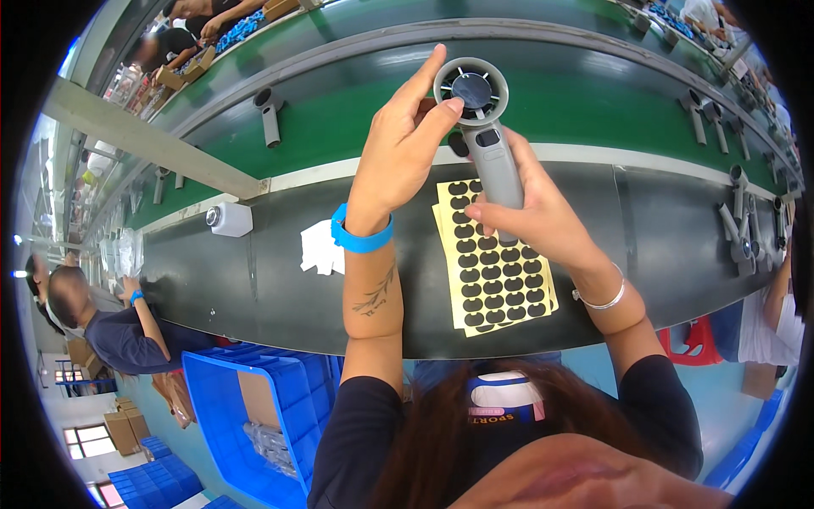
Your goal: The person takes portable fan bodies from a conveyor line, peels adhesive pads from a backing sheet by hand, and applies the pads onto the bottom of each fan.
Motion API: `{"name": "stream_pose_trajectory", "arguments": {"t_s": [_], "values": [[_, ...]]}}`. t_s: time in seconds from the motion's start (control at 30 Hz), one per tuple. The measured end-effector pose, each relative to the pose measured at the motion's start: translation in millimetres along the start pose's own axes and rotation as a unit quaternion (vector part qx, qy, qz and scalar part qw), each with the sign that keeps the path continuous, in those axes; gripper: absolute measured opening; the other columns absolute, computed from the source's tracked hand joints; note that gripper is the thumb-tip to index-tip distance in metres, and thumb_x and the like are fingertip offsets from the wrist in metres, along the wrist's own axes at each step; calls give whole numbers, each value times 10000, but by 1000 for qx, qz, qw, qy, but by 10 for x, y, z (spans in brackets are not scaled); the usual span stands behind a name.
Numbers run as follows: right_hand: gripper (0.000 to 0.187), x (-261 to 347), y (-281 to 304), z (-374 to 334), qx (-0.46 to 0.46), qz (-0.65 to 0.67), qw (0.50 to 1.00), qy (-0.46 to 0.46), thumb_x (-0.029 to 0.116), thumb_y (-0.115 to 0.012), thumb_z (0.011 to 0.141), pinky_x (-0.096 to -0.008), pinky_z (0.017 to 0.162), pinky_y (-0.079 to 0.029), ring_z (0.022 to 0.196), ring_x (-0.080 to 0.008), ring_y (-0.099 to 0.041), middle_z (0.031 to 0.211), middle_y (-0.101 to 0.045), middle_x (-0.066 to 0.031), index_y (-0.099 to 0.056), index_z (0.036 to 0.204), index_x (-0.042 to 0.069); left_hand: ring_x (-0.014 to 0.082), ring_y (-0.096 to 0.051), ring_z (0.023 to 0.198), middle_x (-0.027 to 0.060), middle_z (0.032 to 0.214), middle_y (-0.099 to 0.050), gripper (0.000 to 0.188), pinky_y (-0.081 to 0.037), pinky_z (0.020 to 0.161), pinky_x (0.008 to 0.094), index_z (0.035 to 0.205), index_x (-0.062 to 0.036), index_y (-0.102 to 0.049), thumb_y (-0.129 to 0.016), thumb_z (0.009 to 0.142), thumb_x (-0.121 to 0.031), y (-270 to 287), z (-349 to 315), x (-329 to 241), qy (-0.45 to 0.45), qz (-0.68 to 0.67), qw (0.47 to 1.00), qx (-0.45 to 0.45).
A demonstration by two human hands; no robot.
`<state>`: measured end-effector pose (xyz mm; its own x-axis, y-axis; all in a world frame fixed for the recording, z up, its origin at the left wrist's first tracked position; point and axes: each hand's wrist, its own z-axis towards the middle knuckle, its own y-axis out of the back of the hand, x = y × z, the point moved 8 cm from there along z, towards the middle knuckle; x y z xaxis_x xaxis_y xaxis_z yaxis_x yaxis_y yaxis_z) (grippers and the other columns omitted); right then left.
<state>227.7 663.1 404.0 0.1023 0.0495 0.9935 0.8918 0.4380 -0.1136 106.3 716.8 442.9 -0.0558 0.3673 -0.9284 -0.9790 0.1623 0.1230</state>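
Nearest, yellow sheets (502, 284) of dark ovals lie on the black tabletop (593, 225), most visible ovals in place; their upper right part is hidden, so I cannot tell how many are gone. Above them, the right hand (543, 212) is wrapped around the lower handle of a grey handheld fan (497, 165), held up off the tabletop. The left hand (398, 157) sets its thumb on the fan's round head; whether its other fingers grip is unclear. A dark oval piece (459, 143) shows beside the handle, attached or loose I cannot tell. Work on this fan looks unfinished, since both hands are on it. Farther off, another fan (270, 119) lies on the green conveyor (585, 119).
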Motion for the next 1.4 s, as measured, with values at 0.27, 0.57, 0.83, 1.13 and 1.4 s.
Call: {"name": "stream_pose_trajectory", "arguments": {"t_s": [0.27,0.57,0.83,1.13,1.4], "values": [[925,167,213,0,-114,-136,973,149,-35,-679,730,-297,725,-526,906,-218,-603,1304,-338,-184,-90,1432,87,81,-508,763,44,845,-584,565,-427,705,228,1396,-19,-365,-582,896,-168,70,16,-7,-15,-7,1000,-17],[899,279,424,59,-203,-188,899,339,-85,-675,720,-323,783,-538,994,-290,-597,1342,-304,-204,-120,1405,89,254,-463,1205,211,1396,-367,671,-408,968,331,1451,-43,-225,-588,894,-132,81,37,-82,-74,-83,993,-38],[869,-313,1762,816,-359,-412,793,270,7,-679,743,-366,877,-490,1149,-337,-509,1369,-287,-239,-124,1410,46,247,-508,1147,182,1344,-425,529,-406,944,337,1387,-29,-353,-553,909,-137,446,-87,-301,-103,-73,985,-118],[876,-732,2317,1117,-320,-513,778,168,102,-692,757,-417,1059,-327,1302,-440,-283,1416,-233,-271,-127,1424,42,254,-557,1089,188,1302,-475,438,-439,900,347,1323,-2,-436,-517,925,-164,402,-151,-444,-105,-31,986,-125],[651,-533,1797,241,-330,-419,816,223,79,-673,793,-337,900,-459,1043,-263,-576,1262,-463,-161,-328,1344,49,224,-583,1043,145,1227,-551,388,-457,862,315,1267,11,-492,-556,907,-118,225,-100,-396,-123,-67,988,-58]]}}
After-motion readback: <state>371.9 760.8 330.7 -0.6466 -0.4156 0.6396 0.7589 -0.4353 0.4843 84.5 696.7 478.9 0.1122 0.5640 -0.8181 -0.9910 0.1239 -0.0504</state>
